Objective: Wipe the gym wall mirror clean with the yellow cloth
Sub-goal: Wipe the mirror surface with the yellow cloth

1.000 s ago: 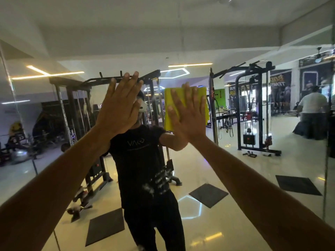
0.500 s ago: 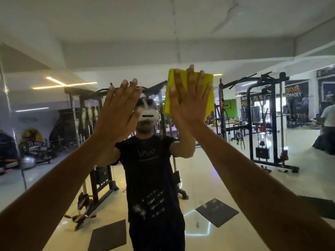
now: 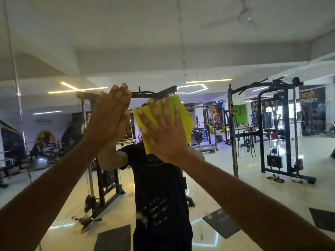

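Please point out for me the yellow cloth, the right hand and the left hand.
yellow ribbed cloth [image 3: 184, 116], head view, on its bare right part beside the fingers.
right hand [image 3: 164, 136], head view, on the back of the hand.
left hand [image 3: 107, 118], head view, on the back of the hand.

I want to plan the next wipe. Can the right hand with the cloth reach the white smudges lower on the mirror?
Probably yes. The right hand presses the yellow cloth flat above the smudges, and nothing lies between them on the mirror.
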Action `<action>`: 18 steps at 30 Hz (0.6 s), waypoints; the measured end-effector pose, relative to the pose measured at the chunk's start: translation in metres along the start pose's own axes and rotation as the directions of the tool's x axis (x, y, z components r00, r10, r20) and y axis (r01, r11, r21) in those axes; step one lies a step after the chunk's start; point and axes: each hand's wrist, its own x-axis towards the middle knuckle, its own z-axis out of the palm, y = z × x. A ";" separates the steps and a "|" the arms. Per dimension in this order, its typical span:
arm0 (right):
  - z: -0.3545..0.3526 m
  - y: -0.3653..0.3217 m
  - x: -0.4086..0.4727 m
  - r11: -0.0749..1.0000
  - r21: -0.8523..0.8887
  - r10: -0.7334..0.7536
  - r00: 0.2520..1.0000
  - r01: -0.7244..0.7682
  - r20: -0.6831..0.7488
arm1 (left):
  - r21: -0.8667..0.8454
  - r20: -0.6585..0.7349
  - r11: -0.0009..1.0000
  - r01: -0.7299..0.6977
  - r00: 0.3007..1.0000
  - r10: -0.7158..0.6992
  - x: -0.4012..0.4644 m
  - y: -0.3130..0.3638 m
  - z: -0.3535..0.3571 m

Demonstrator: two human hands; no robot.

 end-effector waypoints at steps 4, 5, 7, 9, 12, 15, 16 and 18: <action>-0.004 0.037 0.031 0.994 -0.061 0.083 0.995 -0.087 -0.057 | 0.015 0.027 0.999 -0.039 0.999 0.038 0.000 -0.010 -0.003; -0.008 0.045 0.052 0.980 -0.046 0.189 0.977 -0.194 -0.102 | 0.006 0.038 0.999 -0.053 0.998 0.053 0.001 -0.011 -0.004; -0.010 0.036 0.072 0.949 -0.031 0.306 0.943 -0.313 -0.127 | 0.016 0.049 0.997 -0.078 0.996 0.077 0.003 -0.016 -0.005; -0.003 0.005 0.055 0.976 -0.055 0.205 0.974 -0.211 -0.100 | 0.034 0.031 0.995 -0.089 0.996 0.088 0.002 -0.022 -0.005; 0.000 -0.008 0.007 0.996 -0.051 -0.076 0.996 0.078 0.041 | 0.061 0.006 0.992 -0.111 0.994 0.111 0.003 -0.029 -0.008; -0.009 0.025 0.044 0.993 -0.108 0.038 0.998 -0.043 -0.047 | 0.103 0.067 0.985 -0.140 0.989 0.134 0.006 -0.038 -0.012; -0.013 0.031 0.063 0.983 -0.094 0.150 0.986 -0.156 -0.076 | 0.108 0.083 0.984 -0.144 0.987 0.136 0.007 -0.040 -0.013; -0.013 0.019 0.081 0.961 -0.090 0.256 0.964 -0.261 -0.064 | 0.106 0.085 0.984 -0.145 0.987 0.136 0.008 -0.044 -0.014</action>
